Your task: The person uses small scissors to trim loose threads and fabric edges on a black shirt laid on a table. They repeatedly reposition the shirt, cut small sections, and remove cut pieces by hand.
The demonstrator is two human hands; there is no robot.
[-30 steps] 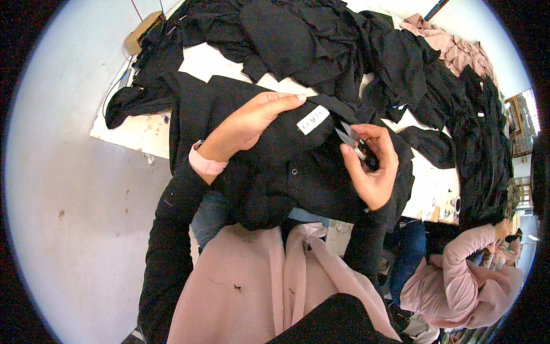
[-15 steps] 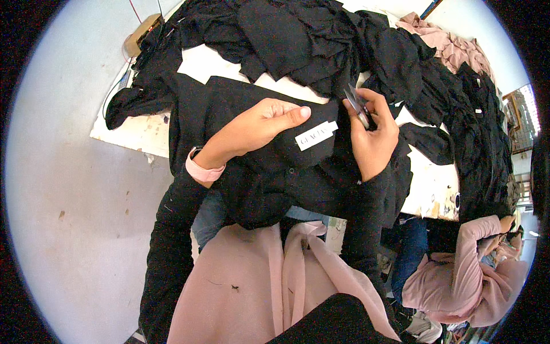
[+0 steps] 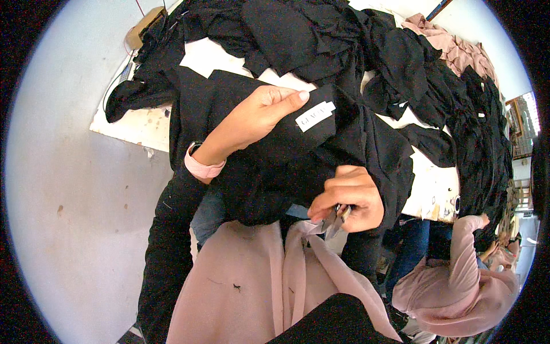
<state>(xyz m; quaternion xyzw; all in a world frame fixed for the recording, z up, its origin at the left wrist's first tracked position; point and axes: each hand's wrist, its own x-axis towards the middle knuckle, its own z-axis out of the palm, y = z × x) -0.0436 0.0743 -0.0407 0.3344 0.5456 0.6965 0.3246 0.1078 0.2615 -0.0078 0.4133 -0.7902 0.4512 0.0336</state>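
Note:
My left hand (image 3: 249,120) pinches a black garment (image 3: 246,178) with the thumb on top, and the fingertips go under the cloth. Just right of that thumb, a white label (image 3: 315,117) with dark lettering lies on the black fabric. Closer to my body, my right hand (image 3: 356,198) is closed around small metal thread snips (image 3: 337,222), their blades pointing down toward my lap. The snips are over the edge of my pink cloth (image 3: 229,275), apart from the label. My right fingers partly hide the snips.
Dark garments (image 3: 286,34) are heaped across the far side of the white table (image 3: 432,192) and down its right. Pink fabric (image 3: 452,46) lies at the far right. A brown box (image 3: 144,28) stands far left. A co-worker in pink (image 3: 464,281) is at the lower right.
My right hand has moved with the snips from beside the label down toward my lap, and the blades now point downward. The label and the left hand's grip have shifted slightly upward.

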